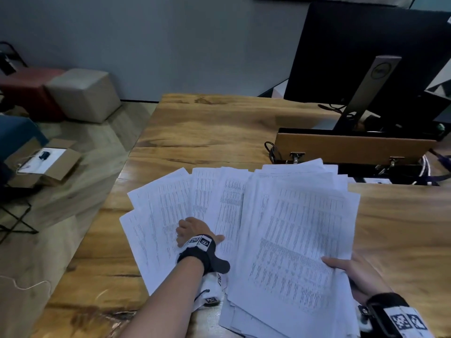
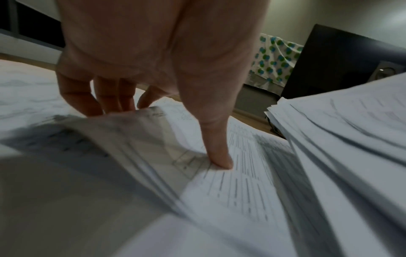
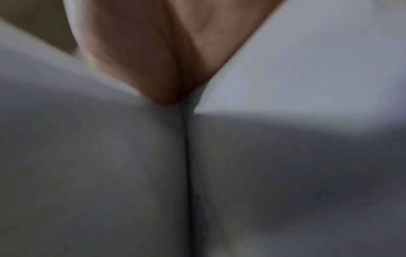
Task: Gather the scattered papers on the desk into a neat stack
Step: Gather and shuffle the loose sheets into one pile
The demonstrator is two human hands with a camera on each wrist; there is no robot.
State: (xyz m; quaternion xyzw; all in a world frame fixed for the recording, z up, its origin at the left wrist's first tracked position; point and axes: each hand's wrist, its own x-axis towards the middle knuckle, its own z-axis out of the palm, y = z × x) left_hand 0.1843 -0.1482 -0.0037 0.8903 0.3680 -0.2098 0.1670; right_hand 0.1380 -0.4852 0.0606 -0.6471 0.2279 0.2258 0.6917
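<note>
Papers, fanned lower centre, our right hand pinching their right edge; our left hand curled, pinching sheets; bare desk above.

Your table is wood with strong grain and a soft sheen. The papers on it are thin, matt white sheets printed in fine grey columns. Behind them you see a monitor with a matt black back, its stand brushed metal. The wrist straps look like dark cloth.
</note>
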